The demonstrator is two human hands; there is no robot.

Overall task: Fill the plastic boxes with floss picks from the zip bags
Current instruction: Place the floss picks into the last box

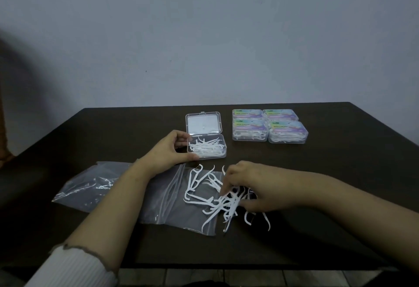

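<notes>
Midway down the frame, a person's left hand [169,149] grips the near left corner of an open clear plastic box [207,145], thumb and fingers curled around its edge; the box, lid hinged back toward the wall, already holds a layer of white floss picks [206,148]. Lower right of centre, the right hand [249,187] curls down over a loose pile of floss picks [217,198] and appears to pinch a bunch of them, though the fingertips are blurred. The pile lies partly on a flattened clear zip bag [172,200], which overlaps a second zip bag [90,187] at lower left. Four closed, labelled boxes [269,125] sit packed together at upper right of the dark table [340,173].
</notes>
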